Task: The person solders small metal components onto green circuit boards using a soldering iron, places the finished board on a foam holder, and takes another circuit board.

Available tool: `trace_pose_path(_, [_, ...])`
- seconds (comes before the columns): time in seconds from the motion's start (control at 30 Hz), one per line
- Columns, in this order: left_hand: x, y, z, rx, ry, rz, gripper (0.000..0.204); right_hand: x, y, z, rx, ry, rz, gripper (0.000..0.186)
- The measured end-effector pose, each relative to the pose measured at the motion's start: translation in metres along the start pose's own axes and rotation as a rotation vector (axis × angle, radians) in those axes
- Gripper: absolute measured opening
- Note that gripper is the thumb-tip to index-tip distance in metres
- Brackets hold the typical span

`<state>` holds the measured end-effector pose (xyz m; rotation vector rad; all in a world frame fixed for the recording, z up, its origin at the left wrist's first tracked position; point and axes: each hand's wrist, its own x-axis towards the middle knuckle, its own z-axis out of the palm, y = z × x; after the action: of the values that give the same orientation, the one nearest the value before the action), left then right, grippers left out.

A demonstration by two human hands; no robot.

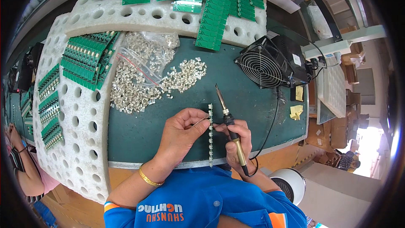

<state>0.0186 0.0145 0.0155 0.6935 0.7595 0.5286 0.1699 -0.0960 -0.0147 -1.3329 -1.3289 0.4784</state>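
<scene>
Fingers of my left hand (182,127) pinch a thin solder wire (201,121) against the narrow circuit strip (210,137) standing on the green bench mat (244,97); right hand (237,138) clamps the soldering iron (228,120). Metal clips (143,86) heaped beyond, black fan (270,63) right, white foam racks (80,122) left.

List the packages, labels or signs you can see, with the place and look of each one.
Clear plastic bag: behind the heap of small metal parts, crumpled, with a red strip.
White label: on the black fan's side, small rectangle.
Yellow notes: right of the mat, small squares.
</scene>
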Motion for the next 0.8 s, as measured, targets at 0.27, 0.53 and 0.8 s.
trace_pose_path(0.27, [0.001, 0.001, -0.001, 0.019, -0.013, -0.002, 0.015, 0.001, -0.001, 0.002, 0.014, 0.016, 0.021, 0.045])
trace_pose_path(0.53, [0.000, 0.004, -0.009, 0.010, 0.020, 0.003, 0.012, 0.001, -0.002, 0.004, -0.023, 0.023, 0.013, 0.046])
trace_pose_path(0.8, [0.001, 0.006, -0.018, 0.100, 0.058, -0.012, 0.010, 0.000, 0.000, 0.001, -0.062, -0.004, 0.015, 0.046])
